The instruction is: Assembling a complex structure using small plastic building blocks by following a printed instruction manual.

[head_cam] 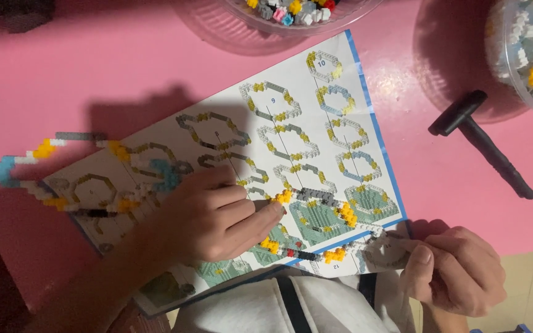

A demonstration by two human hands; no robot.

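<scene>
Pink, smooth and faintly glossy, the table (94, 68) carries a printed instruction sheet (316, 123) of matte paper with a blue edge, laid at a slant and showing rows of hexagonal ring diagrams. On the sheet lies a ring of tiny studded plastic bricks (322, 225), grey and white with yellow clusters and one red dot, knobbly in texture and roughly hexagonal.

The left hand (214, 216) rests on the sheet with its fingers (260, 213) curled close together, the tips pressing the ring's yellow corner just beyond them; how firmly they pinch it cannot be told. The right hand (458, 268) is loosely curled at the sheet's lower corner, thumb and forefinger closed on the ring's white end, which sits right at the fingertips.

Behind the left wrist, well away from the fingers, sprawls a second brick chain (50, 176), open and irregular, with blue, yellow, white and black links.

Beyond the fingers, at the far edge of the table, stand two clear plastic tubs: one (297, 15) straight ahead and one (525, 55) off to the right, both filled with small mixed bricks. Near the right tub, well apart from either hand, lies one black T-shaped tool (482, 142), matte with a ribbed handle.

A white garment with a dark stripe (279, 305) shows beneath the hands.
</scene>
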